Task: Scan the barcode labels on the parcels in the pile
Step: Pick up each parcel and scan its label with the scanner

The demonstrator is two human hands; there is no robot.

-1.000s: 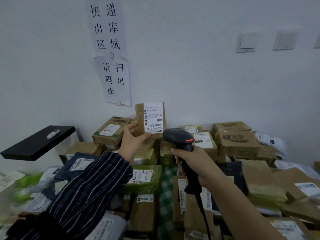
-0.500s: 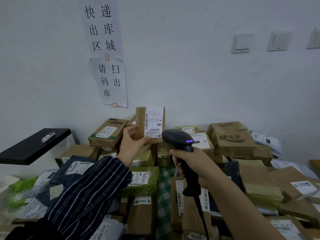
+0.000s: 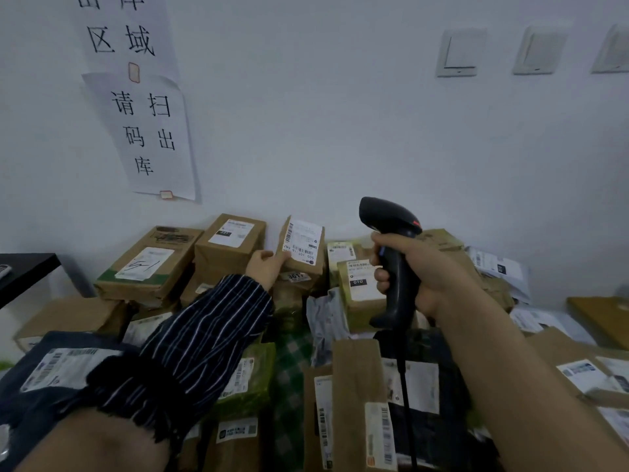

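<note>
While my right hand [image 3: 420, 272] grips the scanner [image 3: 388, 216], my left hand [image 3: 267, 269] pinches a parcel [image 3: 299, 264].
Parcel stands atop the pile [image 3: 146, 267] by the wall [image 3: 340, 131]; my thumb lies on its label's [image 3: 304, 241] lower left corner.

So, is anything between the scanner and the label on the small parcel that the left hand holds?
Nothing visible stands in the way. The scanner in the right hand is to the right of the small parcel, with only bare wall in the gap. The left hand grips its lower left edge, beside the label.
</note>
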